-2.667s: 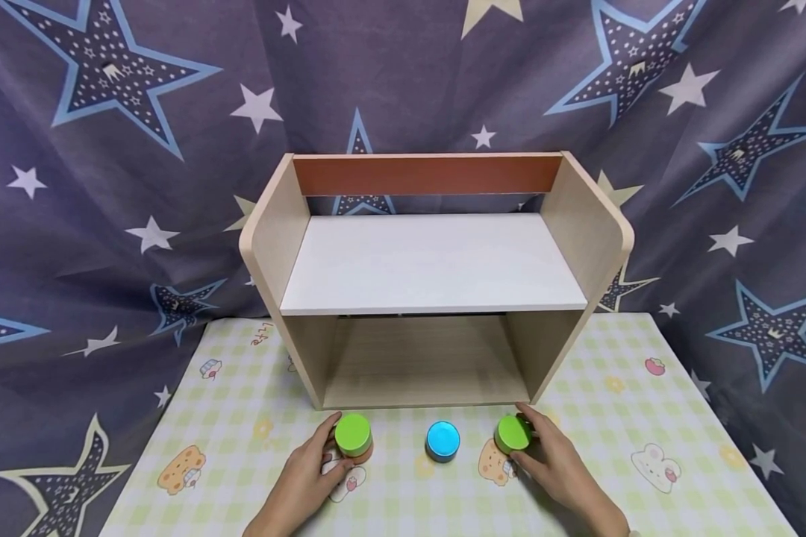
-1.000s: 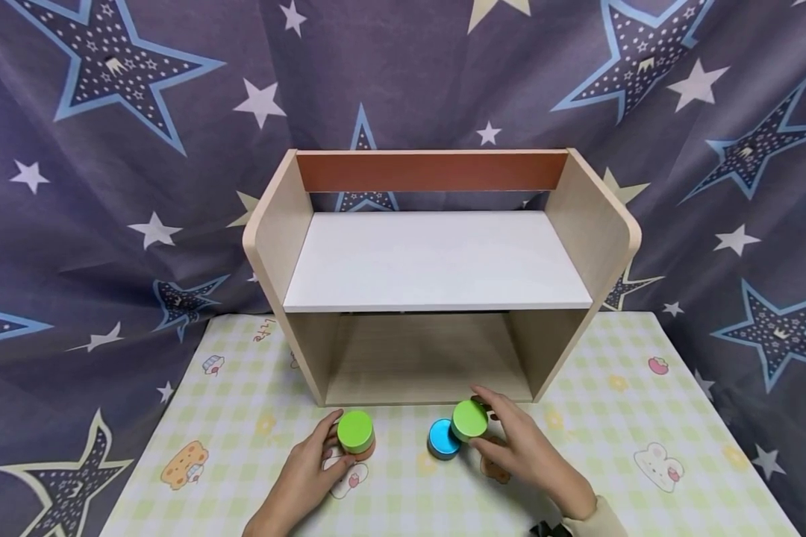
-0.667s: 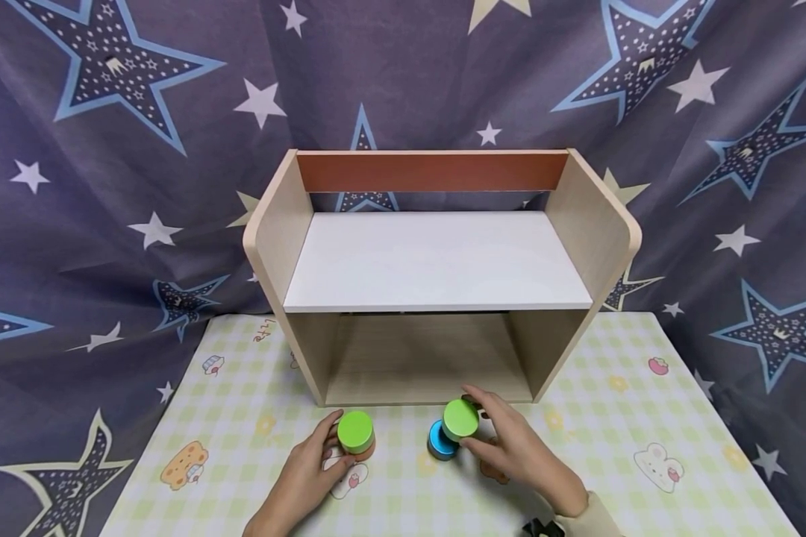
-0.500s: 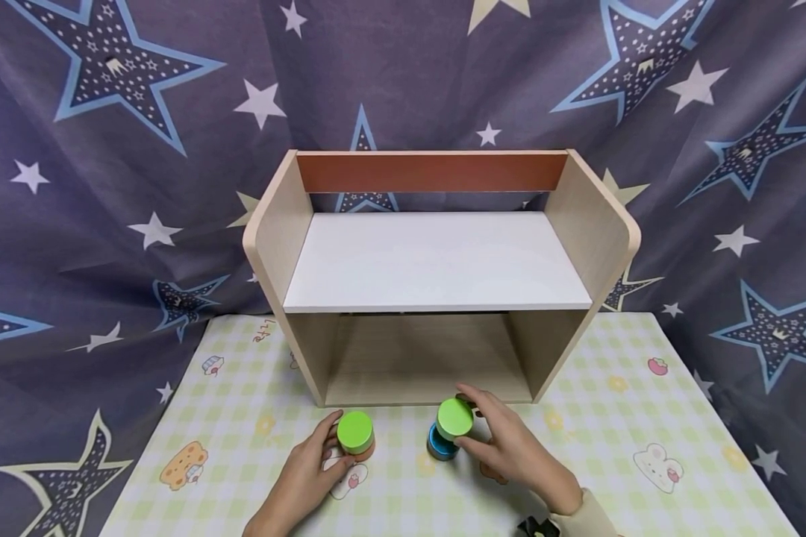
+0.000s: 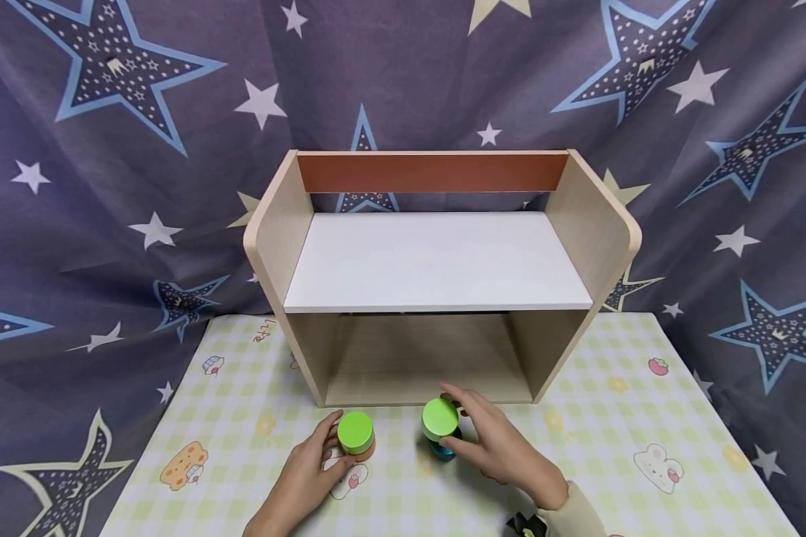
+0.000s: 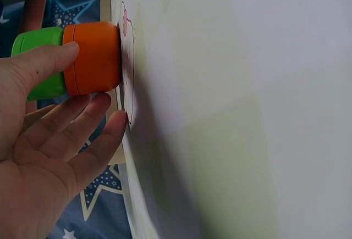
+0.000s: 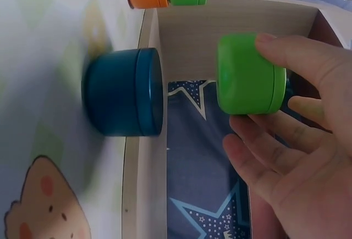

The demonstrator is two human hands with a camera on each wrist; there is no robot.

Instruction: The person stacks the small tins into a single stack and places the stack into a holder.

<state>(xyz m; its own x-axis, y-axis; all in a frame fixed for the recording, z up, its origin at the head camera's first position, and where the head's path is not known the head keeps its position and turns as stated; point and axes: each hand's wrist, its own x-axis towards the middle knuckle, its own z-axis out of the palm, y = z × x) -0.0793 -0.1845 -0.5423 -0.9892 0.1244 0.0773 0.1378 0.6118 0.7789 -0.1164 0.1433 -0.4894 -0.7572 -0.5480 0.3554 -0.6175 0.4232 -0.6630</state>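
The head view looks forward and down from above, farther back, the shelf [image 5: 438, 261] mid-frame. Both wrist views look sideways from close in: the tabletop [image 6: 247, 107] fills the left one's right side and the right one's left. They share the orange container [image 6: 98, 57], upper left and top respectively.

From here I see small reddish lettering [image 5: 263, 330] on the tablecloth [image 5: 231, 421], near its far left corner, too small to read.

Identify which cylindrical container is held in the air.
The green cylinder in the right hand; the blue cylinder and orange cylinder stand on the tablecloth, the other green cylinder on the orange.
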